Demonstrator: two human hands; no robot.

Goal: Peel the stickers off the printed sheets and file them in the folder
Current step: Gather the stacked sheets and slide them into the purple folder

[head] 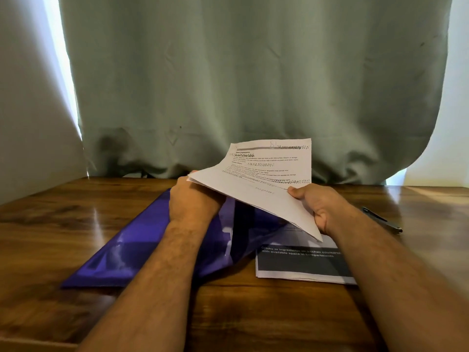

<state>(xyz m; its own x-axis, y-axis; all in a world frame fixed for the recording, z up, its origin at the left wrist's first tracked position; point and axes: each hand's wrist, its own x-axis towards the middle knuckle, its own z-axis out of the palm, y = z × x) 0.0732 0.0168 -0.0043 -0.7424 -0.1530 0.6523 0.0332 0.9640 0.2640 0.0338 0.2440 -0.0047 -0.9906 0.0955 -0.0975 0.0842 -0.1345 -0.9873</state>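
While both hands are up off the wooden table (76,224), the person holds a few printed sheets (266,179) in the air over the middle of it, tilted so the printed side faces them. The left hand (191,199) grips the sheets at their left corner, its fingers mostly hidden behind the paper, so I cannot say how tightly they curl; the right hand (314,207) pinches the near right edge, thumb on top and fingers curled underneath. Directly below lies the purple folder (142,245), spread across the left and centre of the table, its cover lifted a little under the left wrist so the mouth seems to stand open. To the right of it, near the right forearm, a small stack of other printed pages (302,265) with a dark band of white text rests flat, partly tucked under the folder's edge. A dark pen (380,219) lies further right. I can make out no stickers on the held sheets, only text and scribbled lines, so whether peeling is finished I cannot tell. My guess is that these sheets are about to go into the folder, with the flat stack left to handle.
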